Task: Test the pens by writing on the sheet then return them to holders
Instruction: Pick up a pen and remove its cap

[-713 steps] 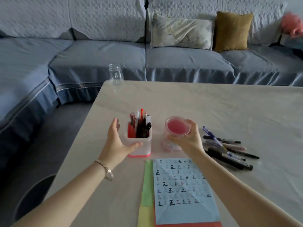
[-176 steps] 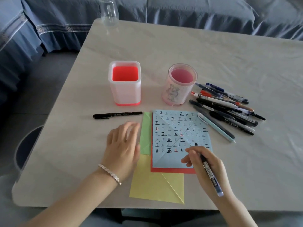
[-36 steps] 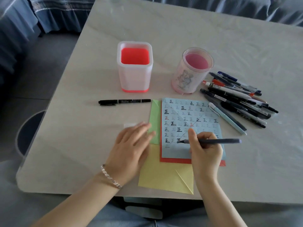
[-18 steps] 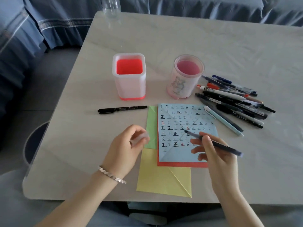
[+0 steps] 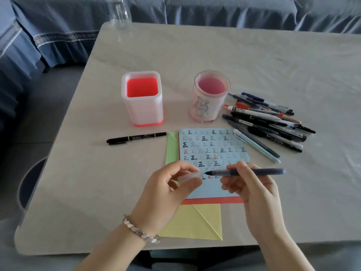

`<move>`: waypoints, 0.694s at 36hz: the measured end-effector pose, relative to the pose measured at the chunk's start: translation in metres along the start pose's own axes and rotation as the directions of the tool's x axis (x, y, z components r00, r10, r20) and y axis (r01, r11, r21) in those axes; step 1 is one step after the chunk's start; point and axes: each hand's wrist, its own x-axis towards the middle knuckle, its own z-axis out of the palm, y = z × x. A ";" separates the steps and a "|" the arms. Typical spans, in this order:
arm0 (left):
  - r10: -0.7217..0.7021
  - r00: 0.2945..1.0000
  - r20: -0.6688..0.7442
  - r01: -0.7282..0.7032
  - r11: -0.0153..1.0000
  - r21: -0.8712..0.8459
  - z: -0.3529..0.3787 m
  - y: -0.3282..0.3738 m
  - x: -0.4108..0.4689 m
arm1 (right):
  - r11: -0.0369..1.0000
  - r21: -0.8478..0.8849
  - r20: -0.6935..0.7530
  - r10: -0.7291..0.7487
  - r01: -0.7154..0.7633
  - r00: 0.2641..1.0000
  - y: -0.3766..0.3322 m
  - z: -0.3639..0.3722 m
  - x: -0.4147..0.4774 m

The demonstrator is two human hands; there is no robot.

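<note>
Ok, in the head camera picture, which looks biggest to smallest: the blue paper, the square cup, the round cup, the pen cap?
1. blue paper
2. square cup and round cup: nearly alike, the square one maybe slightly bigger
3. pen cap, smallest, even though nearest the camera

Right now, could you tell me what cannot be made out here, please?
Head view:
Bottle: top cut off by the frame's upper edge.
Blue sheet: lowest marks hidden by left hand, right hand and held pen.
Black marker: print too small.
Pen pile: lower pens covered.
Clear cap: edges blurred.
</note>
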 end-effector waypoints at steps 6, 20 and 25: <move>-0.015 1.000 0.013 0.014 0.997 0.075 0.003 0.002 -0.002 | 0.999 -0.043 0.006 -0.003 0.003 1.000 0.002 0.003 -0.005; -0.075 0.968 0.240 0.066 0.997 0.046 -0.001 0.031 0.012 | 0.993 0.001 0.258 -0.117 0.120 0.959 -0.004 -0.001 0.005; -0.337 0.809 0.482 0.408 0.912 -0.046 -0.006 0.047 0.027 | 0.992 -0.007 0.324 -0.119 0.128 0.939 -0.009 -0.006 0.006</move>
